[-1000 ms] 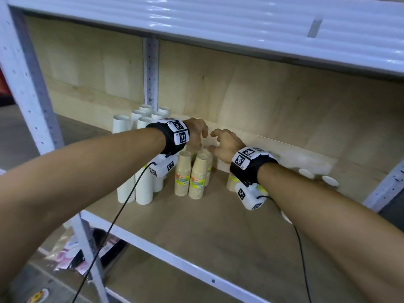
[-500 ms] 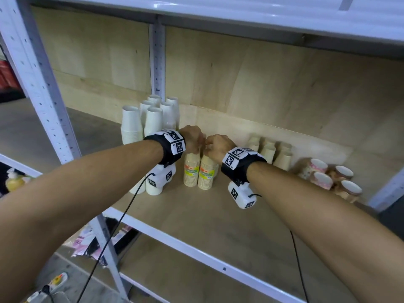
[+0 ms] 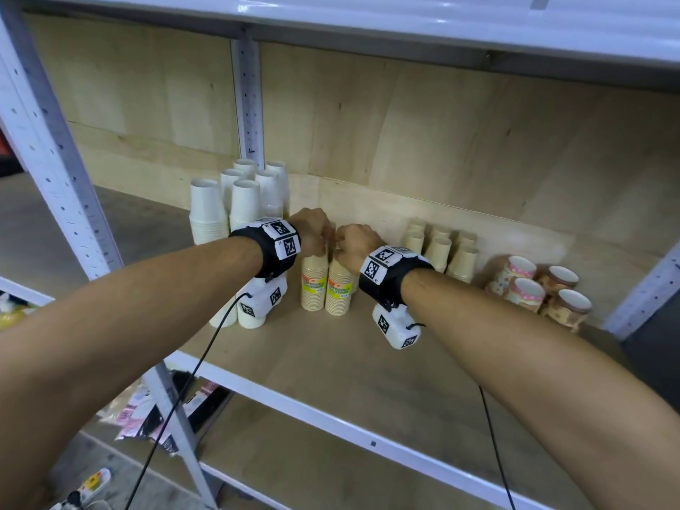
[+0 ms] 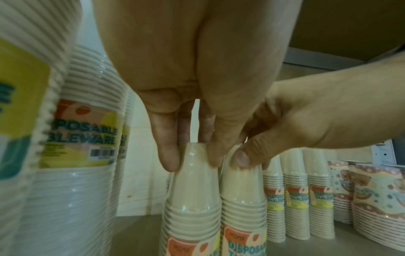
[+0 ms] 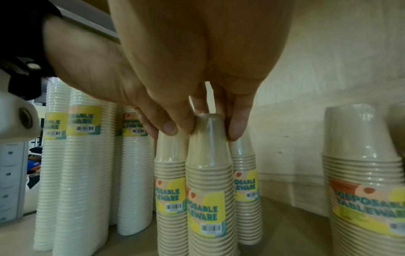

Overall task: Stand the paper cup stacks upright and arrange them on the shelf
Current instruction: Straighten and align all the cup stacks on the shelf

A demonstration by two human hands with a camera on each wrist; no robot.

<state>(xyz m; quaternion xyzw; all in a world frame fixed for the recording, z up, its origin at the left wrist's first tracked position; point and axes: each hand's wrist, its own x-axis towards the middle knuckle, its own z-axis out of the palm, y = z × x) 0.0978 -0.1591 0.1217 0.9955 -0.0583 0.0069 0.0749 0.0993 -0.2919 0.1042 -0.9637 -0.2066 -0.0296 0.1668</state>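
Now, on our shelf (image 3: 368,362), tall white stacks (image 3: 243,215) stand leftmost. Centre, our left hand (image 3: 312,233) pinches one upright beige stack (image 3: 314,285) by its top; our right hand (image 3: 355,244) pinches its neighbour (image 3: 340,288), fingers (image 5: 235,128) curled round it.

Even indoor light, warped edges, wrist-view blur

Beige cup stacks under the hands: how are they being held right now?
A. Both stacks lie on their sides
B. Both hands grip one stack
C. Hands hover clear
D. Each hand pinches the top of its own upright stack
D: the left hand pinches one beige stack at its top, the right hand pinches another beige stack, both upright.
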